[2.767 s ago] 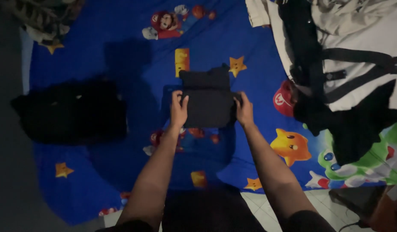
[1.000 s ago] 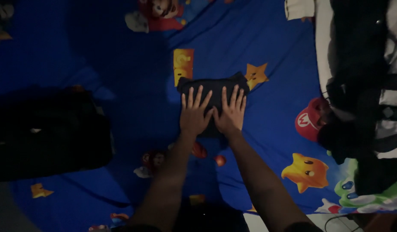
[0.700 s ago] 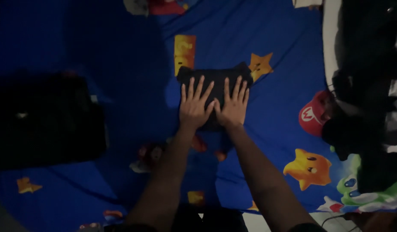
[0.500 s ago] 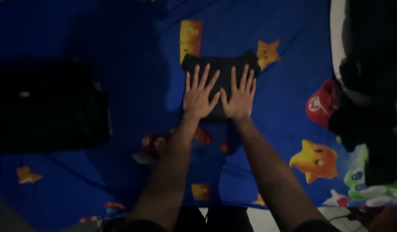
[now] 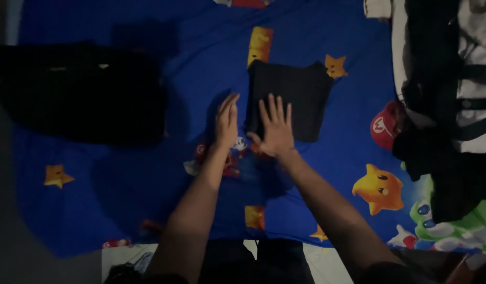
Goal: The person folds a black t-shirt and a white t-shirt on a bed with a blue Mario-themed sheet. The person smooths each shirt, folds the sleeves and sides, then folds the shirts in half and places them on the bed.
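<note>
Dim overhead view. Folded dark garment [image 5: 290, 100] lies flat on a blue cartoon-print bedsheet [image 5: 148, 173], top edge between a yellow block print [image 5: 260, 46] and a small yellow star [image 5: 335, 67]. Right hand [image 5: 274, 131] open, fingers spread, palm down on the garment's lower left part, touching it, not gripping. Left hand [image 5: 227, 122] open too, fingers straight and together, turned on edge, just beside the garment's left edge over the sheet; can't tell if it touches the cloth. Both forearms reach in from the bottom of the frame. Black clothes pile [image 5: 80, 94] on the sheet at far left, well apart from the garment. Heap of dark and white clothes [image 5: 448, 94] with straps along the right side. Red cap print [image 5: 384, 126] just left of that heap, big yellow star print [image 5: 378, 189] below it. Pale floor [image 5: 122, 257] shows at the bottom edge.
</note>
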